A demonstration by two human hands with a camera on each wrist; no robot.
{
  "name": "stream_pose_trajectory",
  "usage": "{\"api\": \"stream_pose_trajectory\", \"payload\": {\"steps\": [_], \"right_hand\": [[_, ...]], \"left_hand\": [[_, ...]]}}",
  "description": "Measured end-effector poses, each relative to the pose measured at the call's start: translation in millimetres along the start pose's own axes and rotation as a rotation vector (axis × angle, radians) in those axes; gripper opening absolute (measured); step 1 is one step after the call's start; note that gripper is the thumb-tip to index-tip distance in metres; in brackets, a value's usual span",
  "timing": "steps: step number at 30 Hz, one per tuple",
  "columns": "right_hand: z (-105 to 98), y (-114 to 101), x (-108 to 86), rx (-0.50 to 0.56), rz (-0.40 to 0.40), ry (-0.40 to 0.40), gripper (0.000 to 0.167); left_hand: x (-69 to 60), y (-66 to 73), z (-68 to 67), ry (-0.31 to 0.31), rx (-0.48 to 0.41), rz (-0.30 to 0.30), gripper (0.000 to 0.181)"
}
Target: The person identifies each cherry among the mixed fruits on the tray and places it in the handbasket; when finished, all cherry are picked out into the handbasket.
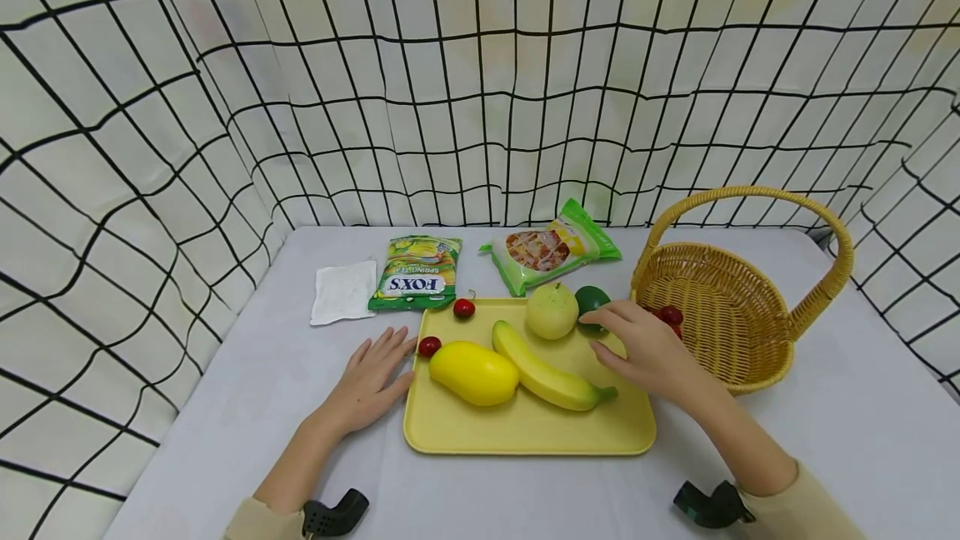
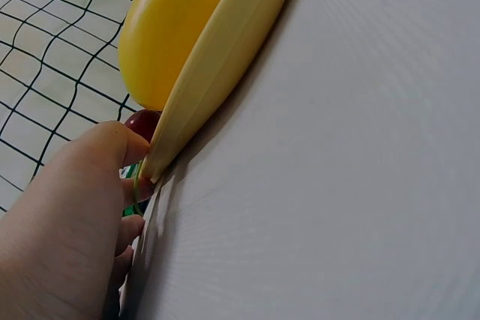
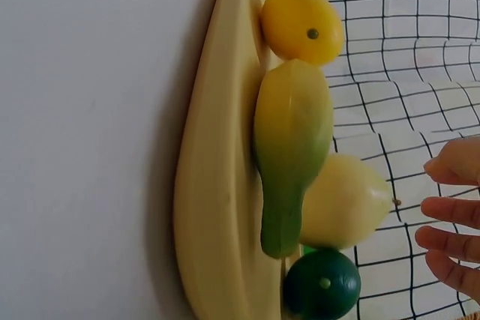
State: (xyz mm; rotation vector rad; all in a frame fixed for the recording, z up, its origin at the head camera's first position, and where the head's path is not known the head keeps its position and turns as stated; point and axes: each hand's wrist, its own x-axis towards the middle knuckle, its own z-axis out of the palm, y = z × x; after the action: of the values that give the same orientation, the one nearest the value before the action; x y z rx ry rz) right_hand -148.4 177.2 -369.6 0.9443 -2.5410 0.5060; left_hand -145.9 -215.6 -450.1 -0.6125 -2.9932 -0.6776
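Note:
A yellow tray (image 1: 525, 440) holds a yellow mango (image 1: 474, 372), a banana (image 1: 551, 377), a pale round pear (image 1: 552, 312), a dark green lime-like fruit (image 1: 592, 307) and two red cherries (image 1: 430, 347). At the tray's left edge my left hand (image 1: 371, 382) rests, fingers extended on the cloth and thumb against the rim. The left wrist view shows that thumb (image 2: 112, 144) by the tray corner. Over the tray's right side, beside the green fruit, hovers my right hand (image 1: 645, 348) with fingers apart. Nothing lies between its fingers in the right wrist view.
A wicker basket (image 1: 750, 340) with a tall handle stands right of the tray, with red fruit (image 1: 671, 315) inside. Behind the tray lie a green FOX'S candy bag (image 1: 417, 273), another green snack bag (image 1: 551, 248) and a white packet (image 1: 343, 292). Black-gridded white netting surrounds the table.

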Motion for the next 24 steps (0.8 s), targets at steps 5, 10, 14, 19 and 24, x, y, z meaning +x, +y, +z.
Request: {"api": "stream_pose_trajectory", "payload": {"steps": [5,10,14,19,24], "right_hand": [[8.3,-7.1,7.9,0.001,-0.054,-0.01,0.03],[17.6,-14.8,16.6,0.022,-0.111,-0.024,0.028],[24.7,-21.8,23.4,0.052,-0.148,-0.035,0.026],[31.0,-32.7,33.1,0.054,-0.147,-0.066,0.025],[36.0,-43.1,41.5,0.057,-0.118,-0.135,0.026]], "left_hand": [[0.1,-0.4,1.4,0.015,0.011,0.009,0.054],[0.4,0.7,1.0,0.014,0.018,0.005,0.054],[0.6,1.4,-0.1,0.007,0.021,0.003,0.055],[0.3,0.9,-0.3,0.01,0.022,0.001,0.054],[0.1,0.7,0.0,0.008,0.024,0.003,0.054]]}}
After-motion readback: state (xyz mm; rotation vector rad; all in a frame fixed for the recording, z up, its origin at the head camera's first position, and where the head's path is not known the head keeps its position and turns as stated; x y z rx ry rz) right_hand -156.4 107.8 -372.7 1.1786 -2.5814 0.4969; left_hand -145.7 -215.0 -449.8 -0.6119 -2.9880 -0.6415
